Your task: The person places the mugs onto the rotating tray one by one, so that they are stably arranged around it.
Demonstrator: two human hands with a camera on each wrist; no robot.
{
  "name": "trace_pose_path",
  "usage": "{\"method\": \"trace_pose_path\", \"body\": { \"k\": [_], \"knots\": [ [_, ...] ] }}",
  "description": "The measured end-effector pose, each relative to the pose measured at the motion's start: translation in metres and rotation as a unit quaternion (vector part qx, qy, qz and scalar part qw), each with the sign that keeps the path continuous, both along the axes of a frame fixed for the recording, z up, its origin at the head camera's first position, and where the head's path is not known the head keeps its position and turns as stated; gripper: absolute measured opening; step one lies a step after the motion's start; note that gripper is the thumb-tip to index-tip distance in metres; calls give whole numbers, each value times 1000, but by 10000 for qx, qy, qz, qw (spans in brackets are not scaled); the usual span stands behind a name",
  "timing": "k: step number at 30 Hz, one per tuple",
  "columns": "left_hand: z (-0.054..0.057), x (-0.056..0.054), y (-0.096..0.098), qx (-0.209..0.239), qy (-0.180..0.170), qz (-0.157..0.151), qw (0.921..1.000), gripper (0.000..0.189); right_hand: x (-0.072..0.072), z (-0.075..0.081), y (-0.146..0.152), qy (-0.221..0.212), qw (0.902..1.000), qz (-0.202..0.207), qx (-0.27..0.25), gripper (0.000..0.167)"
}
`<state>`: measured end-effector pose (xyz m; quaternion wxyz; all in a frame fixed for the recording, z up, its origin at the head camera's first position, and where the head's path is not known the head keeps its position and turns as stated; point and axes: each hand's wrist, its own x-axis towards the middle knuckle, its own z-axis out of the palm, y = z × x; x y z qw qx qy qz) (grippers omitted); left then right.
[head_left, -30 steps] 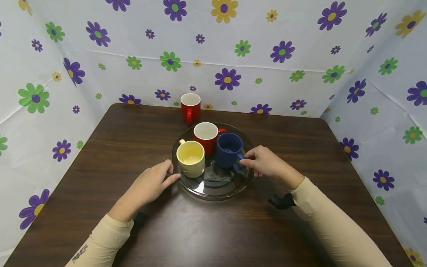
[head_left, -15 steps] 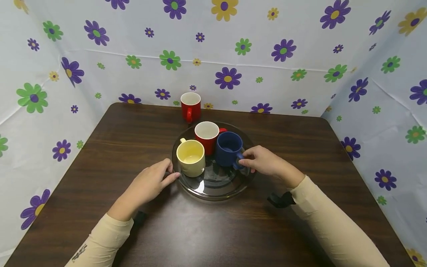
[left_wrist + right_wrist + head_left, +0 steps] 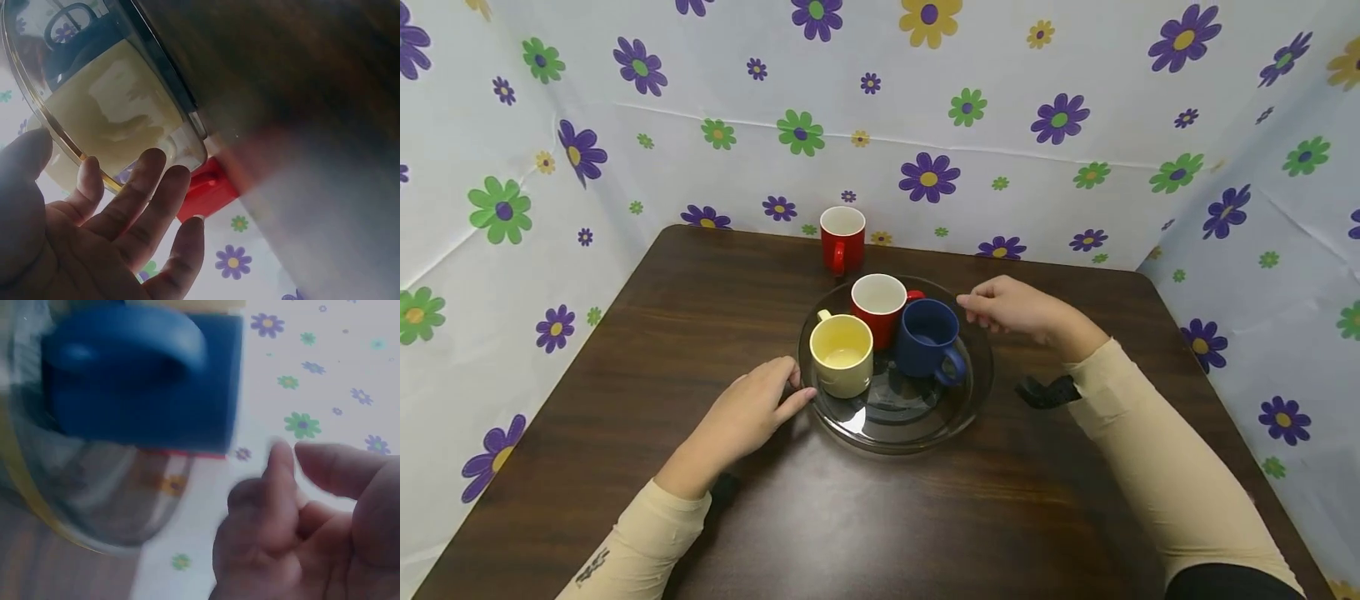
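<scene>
A smoky glass plate (image 3: 895,437) carries a yellow mug (image 3: 842,367), a red mug with a white inside (image 3: 880,310) and a blue mug (image 3: 925,342). My left hand (image 3: 752,408) is at the plate's left rim, beside the yellow mug. In the left wrist view its relaxed fingers (image 3: 150,169) reach up along the outside of the glass. Right of the blue mug, my right hand (image 3: 1011,307) hovers with fingers loosely bent and nothing between them. The right wrist view shows its thumb close to the index finger, apart from the blue mug's handle (image 3: 150,328).
Behind the plate, another red mug (image 3: 842,240) stands near the back edge of the dark wooden table (image 3: 715,292). Flowered white cloth (image 3: 737,92) encloses the table at the back and sides. A black strap end (image 3: 1048,392) hangs below the right sleeve.
My right hand has let go of the blue mug's handle and moved away toward the back. My left hand stays at the rim. The head view has shifted slightly.
</scene>
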<state>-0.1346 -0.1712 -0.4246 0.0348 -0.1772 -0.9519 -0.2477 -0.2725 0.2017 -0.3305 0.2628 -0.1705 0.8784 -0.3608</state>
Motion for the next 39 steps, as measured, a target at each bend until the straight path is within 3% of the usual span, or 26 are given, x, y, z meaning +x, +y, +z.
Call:
{"method": "trace_pose_path", "body": {
  "k": [6,12,17,21,25,29,35,39],
  "knots": [
    [1,1,1,-52,316,22,9995,26,-31,26,-25,294,9991,-250,151,40],
    [0,6,-2,142,461,174,9987,40,-59,31,-72,284,9994,58,192,34],
    [1,5,-4,102,559,38,9984,40,-75,35,-110,358,9983,286,351,33],
    [0,4,-6,127,577,-5,9983,40,-85,40,-135,455,9932,775,739,38],
    [-1,4,-6,164,505,-24,9986,40,-95,40,-157,486,9800,1403,1325,40],
    [-2,4,-5,174,460,-32,9988,40,-103,37,-175,385,9688,1778,1683,42],
    [-4,7,-5,224,499,-17,9985,40,-108,37,-198,-21,9637,1816,1954,52],
    [-6,7,-6,249,509,-11,9984,40,-112,36,-207,-303,9679,1561,1948,60]
  ]
}}
